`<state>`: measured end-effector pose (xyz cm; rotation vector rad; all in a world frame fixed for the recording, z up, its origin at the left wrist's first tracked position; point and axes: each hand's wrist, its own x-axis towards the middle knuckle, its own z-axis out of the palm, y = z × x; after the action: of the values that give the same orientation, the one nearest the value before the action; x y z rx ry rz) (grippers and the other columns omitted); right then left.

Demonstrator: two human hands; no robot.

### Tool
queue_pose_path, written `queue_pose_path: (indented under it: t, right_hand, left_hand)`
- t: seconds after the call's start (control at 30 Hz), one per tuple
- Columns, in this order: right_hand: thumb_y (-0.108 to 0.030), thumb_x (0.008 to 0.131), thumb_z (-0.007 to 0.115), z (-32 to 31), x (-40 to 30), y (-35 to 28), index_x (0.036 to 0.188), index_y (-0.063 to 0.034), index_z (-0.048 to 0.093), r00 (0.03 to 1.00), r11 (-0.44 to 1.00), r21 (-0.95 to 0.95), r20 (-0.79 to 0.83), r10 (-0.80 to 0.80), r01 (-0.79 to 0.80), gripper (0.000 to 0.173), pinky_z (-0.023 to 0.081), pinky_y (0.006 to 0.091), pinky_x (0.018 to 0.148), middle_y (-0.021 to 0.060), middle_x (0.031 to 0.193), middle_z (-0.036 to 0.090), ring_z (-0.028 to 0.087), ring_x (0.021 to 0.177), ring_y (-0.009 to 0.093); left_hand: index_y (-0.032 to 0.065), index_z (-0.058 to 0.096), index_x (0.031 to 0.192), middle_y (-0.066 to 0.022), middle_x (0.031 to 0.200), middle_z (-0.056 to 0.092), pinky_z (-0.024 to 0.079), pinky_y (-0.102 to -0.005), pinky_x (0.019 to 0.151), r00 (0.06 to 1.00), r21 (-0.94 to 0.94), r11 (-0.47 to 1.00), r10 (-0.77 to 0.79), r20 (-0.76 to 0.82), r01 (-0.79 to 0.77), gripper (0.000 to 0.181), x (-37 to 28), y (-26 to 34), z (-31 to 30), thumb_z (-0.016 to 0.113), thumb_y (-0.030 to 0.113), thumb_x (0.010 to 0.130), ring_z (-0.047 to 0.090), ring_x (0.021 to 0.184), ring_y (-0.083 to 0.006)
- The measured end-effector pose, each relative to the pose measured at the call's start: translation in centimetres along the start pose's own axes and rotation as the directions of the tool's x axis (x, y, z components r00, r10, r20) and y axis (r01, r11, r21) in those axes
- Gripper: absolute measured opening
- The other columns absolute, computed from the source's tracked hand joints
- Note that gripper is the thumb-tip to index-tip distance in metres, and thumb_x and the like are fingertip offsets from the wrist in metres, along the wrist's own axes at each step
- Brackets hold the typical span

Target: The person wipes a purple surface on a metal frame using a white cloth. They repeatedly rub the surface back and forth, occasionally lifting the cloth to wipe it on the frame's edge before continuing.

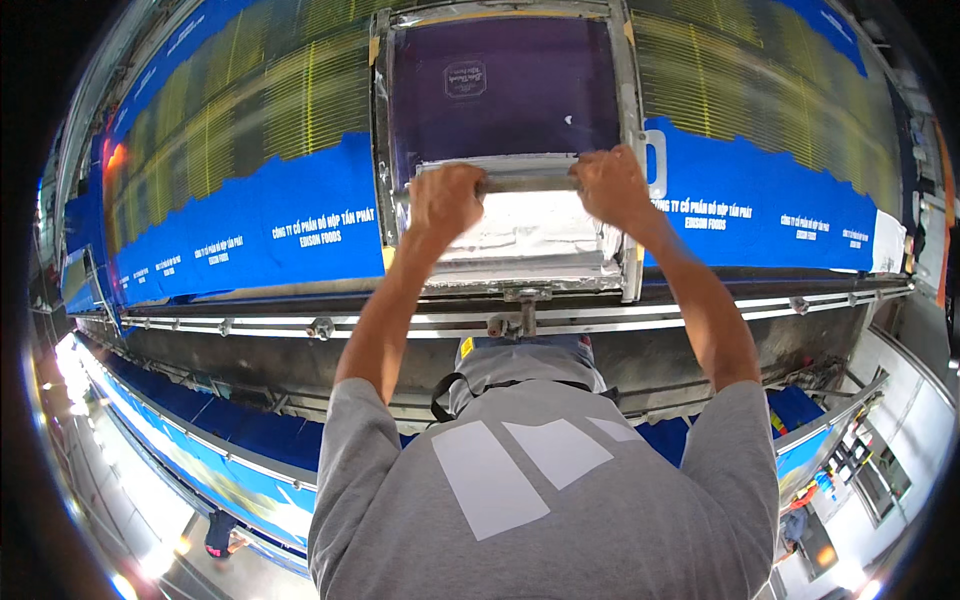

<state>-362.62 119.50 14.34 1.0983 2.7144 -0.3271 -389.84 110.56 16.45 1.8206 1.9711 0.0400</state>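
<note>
My left hand and my right hand grip the two ends of a squeegee, which spans the inside of a screen-printing frame. Thick white ink covers the near part of the screen, below and around the squeegee. Beyond it the purple mesh is mostly bare, with a small emblem and a white speck. The squeegee's blade edge is hidden. Blue fabric pieces bearing white printed writing lie on the table to the left and right of the frame.
A metal rail with several stops runs along the table's near edge, and a bracket joins the frame to it. Behind me stands another long table with blue fabric. One person is at lower left, another at lower right.
</note>
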Motion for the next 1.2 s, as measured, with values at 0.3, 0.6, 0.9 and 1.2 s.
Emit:
queue_pose_path:
  t: [0.3, 0.6, 0.9, 1.2]
  right_hand:
    - [-0.007, 0.090, 0.070, 1.8, -0.8, -1.6, 0.113, -0.0130, 0.080, 0.988, 0.999, 0.034, -0.148, 0.035, -0.030, 0.026, 0.036, 0.0521, 0.122, 0.0057, 0.106, 0.074, 0.071, 0.109, 0.024]
    - [-0.004, 0.084, 0.068, 4.7, -9.7, -7.3, 0.102, -0.0069, 0.075, 0.974, 0.980, 0.199, -0.225, 0.031, 0.015, 0.020, 0.033, 0.0575, 0.124, 0.0071, 0.094, 0.067, 0.069, 0.100, 0.025]
    - [-0.039, 0.086, 0.087, 2.0, -11.2, -6.5, 0.130, -0.0050, 0.072, 0.989, 0.880, 0.475, -0.139, 0.046, 0.026, 0.057, 0.040, 0.0523, 0.119, 0.0147, 0.114, 0.074, 0.068, 0.116, 0.031]
    - [-0.042, 0.093, 0.081, 5.4, -5.4, 8.4, 0.140, 0.0014, 0.065, 0.656, 0.729, 0.647, -0.453, 0.604, -0.224, 0.065, 0.056, 0.0449, 0.099, 0.0230, 0.126, 0.073, 0.070, 0.118, 0.034]
  left_hand:
    - [0.0109, 0.082, 0.108, -0.0083, 0.106, 0.079, 0.062, -0.0450, 0.082, 0.981, 0.112, 0.991, 0.086, -0.172, -0.067, 0.029, -1.7, -4.7, 2.5, 0.064, 0.004, 0.085, 0.077, 0.096, -0.0311]
    - [0.0056, 0.075, 0.115, -0.0090, 0.118, 0.077, 0.062, -0.0415, 0.088, 0.942, -0.011, 0.988, 0.144, -0.304, -0.155, 0.042, -11.7, -4.1, 7.0, 0.067, -0.002, 0.074, 0.074, 0.109, -0.0306]
    - [0.0027, 0.072, 0.116, -0.0125, 0.118, 0.074, 0.055, -0.0477, 0.103, 0.946, 0.224, 0.959, 0.226, -0.230, -0.174, 0.035, -11.7, 0.4, 5.0, 0.069, 0.004, 0.081, 0.071, 0.117, -0.0313]
    - [-0.0006, 0.079, 0.090, -0.0210, 0.096, 0.078, 0.061, -0.0508, 0.083, 0.980, -0.003, 0.997, 0.075, 0.186, -0.076, 0.018, -8.4, 2.3, 6.0, 0.067, 0.004, 0.077, 0.076, 0.100, -0.0396]
